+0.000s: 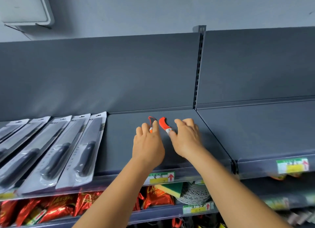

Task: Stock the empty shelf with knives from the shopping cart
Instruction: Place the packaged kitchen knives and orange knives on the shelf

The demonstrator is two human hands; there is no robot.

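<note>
Both my hands are out over the top grey shelf, on its bare stretch right of the stock already laid there. My left hand has its fingers curled down onto a small knife: only a red-outlined curved tip and a bit of orange under the fingertips show, the rest hidden by my fingers. My right hand pinches the white end of a red folding knife between thumb and the side of the hand; its other fingers arch loosely above the shelf. The red curved body lies flat on the shelf, pointing toward the back panel. The two small knives sit just beside each other, apart. Left part of the same shelf: a row of packaged kitchen knives, black handles, clear blister cards, overlapping and slanted. Shelf edge below my wrists carries a price label with a red arrow. Shelf underneath holds red foil packets, a yellow-green sponge and a grey mesh scourer beside it.
</note>
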